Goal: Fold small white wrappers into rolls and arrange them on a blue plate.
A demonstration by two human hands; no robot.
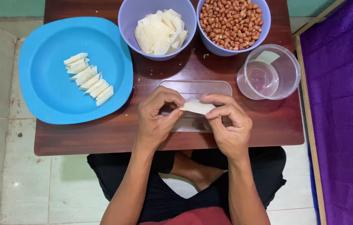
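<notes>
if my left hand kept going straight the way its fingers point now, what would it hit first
The left hand points rightward, its fingers already pinching one end of the pale wrapper piece. Going straight on, it would likely meet the right hand holding the other end, though depth is hard to judge.

No packages, labels, signs or screens are shown; only open bowls, a plate and clear containers are seen on the table.
</notes>
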